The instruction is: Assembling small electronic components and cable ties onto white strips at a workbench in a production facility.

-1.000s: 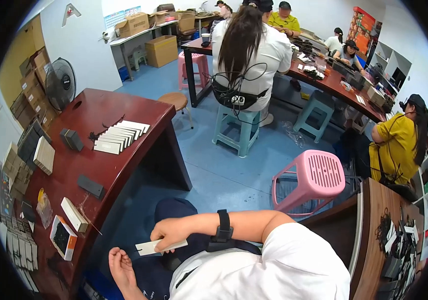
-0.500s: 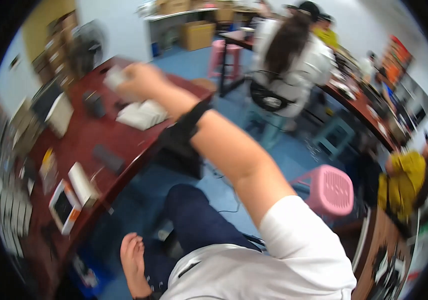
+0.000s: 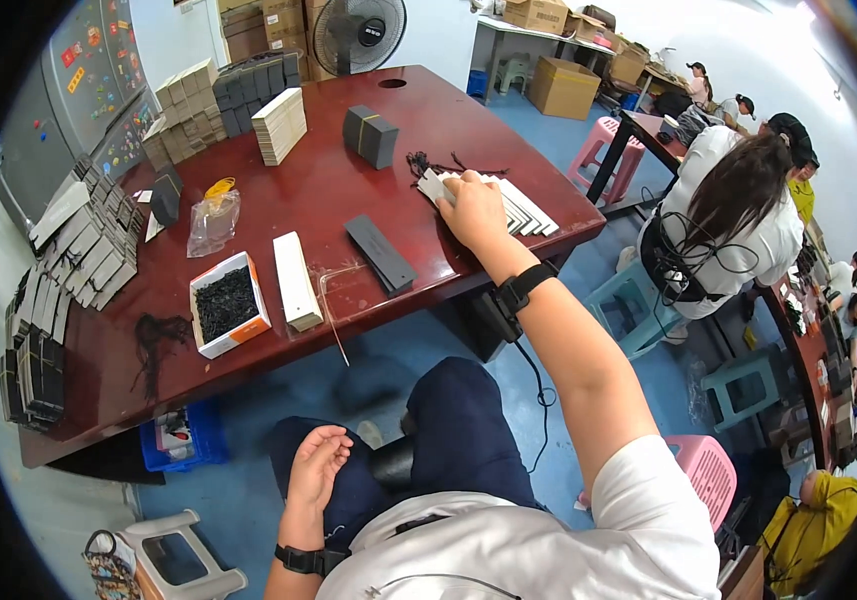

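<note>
My right hand (image 3: 476, 212) reaches over the table's right part, its fingers closed on a pale grey card tag (image 3: 435, 190). That tag lies at the left end of a fanned row of white card tags (image 3: 525, 205). Black strings (image 3: 438, 163) trail out behind the row. My left hand (image 3: 319, 462) hovers above my lap, fingers loosely bent and nothing seen in them. Left of the row lie a dark grey stack of cards (image 3: 380, 257) and a long white stack (image 3: 295, 282). Beside these, an orange-and-white box (image 3: 226, 305) holds many black strings.
On the dark red table (image 3: 278, 205) stand banded card blocks (image 3: 370, 137), tall card stacks (image 3: 88, 240) and a clear plastic bag (image 3: 214, 222). A blue bin (image 3: 184, 440) sits beneath. At right, a person in white (image 3: 738, 190) sits on a teal stool (image 3: 633, 305).
The view has swung left, showing more of the table. My right hand, earlier blurred with a whitish piece over the table, is now at the tag row. My left hand stays near my lap.
</note>
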`<state>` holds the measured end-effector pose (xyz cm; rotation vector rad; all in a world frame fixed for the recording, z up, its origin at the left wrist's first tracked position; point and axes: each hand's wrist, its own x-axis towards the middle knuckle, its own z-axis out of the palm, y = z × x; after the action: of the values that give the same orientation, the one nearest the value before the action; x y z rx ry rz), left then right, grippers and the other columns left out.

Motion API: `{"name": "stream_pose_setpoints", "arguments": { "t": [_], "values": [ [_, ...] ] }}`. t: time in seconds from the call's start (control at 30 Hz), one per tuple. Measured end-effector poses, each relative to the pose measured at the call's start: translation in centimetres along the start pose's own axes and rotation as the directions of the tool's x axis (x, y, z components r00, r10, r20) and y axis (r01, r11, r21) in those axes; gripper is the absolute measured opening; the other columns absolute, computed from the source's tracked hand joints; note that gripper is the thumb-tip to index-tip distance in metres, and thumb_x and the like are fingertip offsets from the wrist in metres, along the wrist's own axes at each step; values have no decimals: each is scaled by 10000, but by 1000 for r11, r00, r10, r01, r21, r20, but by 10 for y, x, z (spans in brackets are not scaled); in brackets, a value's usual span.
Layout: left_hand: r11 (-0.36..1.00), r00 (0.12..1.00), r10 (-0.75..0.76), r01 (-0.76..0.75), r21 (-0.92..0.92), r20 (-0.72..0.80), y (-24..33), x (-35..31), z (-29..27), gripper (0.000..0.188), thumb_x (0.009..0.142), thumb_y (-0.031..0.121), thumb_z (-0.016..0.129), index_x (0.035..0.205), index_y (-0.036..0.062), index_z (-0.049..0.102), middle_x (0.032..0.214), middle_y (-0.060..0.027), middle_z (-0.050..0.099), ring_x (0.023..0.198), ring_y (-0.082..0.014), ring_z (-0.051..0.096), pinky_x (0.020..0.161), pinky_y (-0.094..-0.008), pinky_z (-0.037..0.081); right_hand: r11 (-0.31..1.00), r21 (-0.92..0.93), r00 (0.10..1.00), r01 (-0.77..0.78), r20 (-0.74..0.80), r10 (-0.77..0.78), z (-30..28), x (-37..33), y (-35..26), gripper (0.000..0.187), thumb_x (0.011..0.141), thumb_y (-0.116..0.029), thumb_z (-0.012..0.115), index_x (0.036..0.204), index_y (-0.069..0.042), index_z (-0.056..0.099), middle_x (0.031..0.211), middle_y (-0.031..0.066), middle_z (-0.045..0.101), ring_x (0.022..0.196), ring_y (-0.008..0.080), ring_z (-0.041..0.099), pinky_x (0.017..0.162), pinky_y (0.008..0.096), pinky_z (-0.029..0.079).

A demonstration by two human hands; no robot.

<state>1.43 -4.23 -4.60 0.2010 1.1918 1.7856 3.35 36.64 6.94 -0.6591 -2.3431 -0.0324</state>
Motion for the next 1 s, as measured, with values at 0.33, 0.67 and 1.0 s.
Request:
{"name": "stream_pose_setpoints", "arguments": {
  "t": [0.33,0.67,1.0],
  "values": [
    [1000,1000,9,-9,-2,9,-1,-1,7,120,900,84,523,993,35,581,860,-49,613,756,-102,570,692,-212,461,998,-61,992,14,-124,-22,-13,-9,-4,437,735,-328,693,1070,-61,606,1104,116,556,1062,272,502,917,421,363],
    [1000,1000,6,-6,5,4,0,-4,6,121,892,71,523,990,34,583,858,-47,613,753,-100,569,693,-211,461,974,-128,974,-188,105,202,2,-10,6,619,813,-465,572,1249,-31,501,1298,170,483,1242,303,402,1035,424,296],
    [998,999,38,-38,42,7,0,-7,2,152,903,114,535,1027,49,595,899,-29,619,806,-85,554,748,-226,450,986,-142,995,-86,41,93,-2,-21,17,524,821,-383,584,1169,7,544,1203,207,538,1135,338,492,968,410,383]
  ]
}}
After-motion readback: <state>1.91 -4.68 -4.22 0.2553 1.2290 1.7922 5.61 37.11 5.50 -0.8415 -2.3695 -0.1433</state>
